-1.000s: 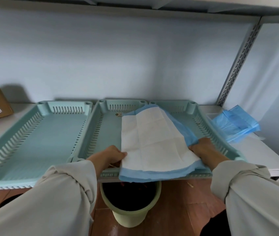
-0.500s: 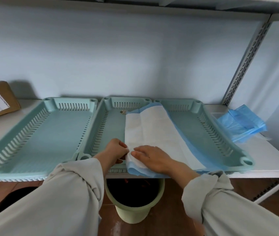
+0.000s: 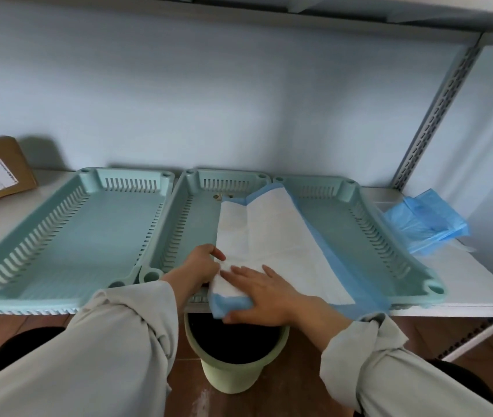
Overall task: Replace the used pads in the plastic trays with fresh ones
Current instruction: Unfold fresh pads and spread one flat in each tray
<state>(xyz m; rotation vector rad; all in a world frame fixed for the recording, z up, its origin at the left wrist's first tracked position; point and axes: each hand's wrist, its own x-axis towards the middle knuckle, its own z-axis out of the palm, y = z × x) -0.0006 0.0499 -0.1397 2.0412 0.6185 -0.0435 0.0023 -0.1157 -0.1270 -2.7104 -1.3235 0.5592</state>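
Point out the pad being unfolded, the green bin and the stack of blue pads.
pad (image 3: 278,233), head view, white top face
green bin (image 3: 233,376), head view, front wall
stack of blue pads (image 3: 425,225), head view, top sheet

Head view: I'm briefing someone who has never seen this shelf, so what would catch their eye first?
First the white and blue pad, lying across the middle tray and the right tray, with the left hand and right hand on its near corner. Next the bare left tray. Then the green bin on the floor below the shelf edge.
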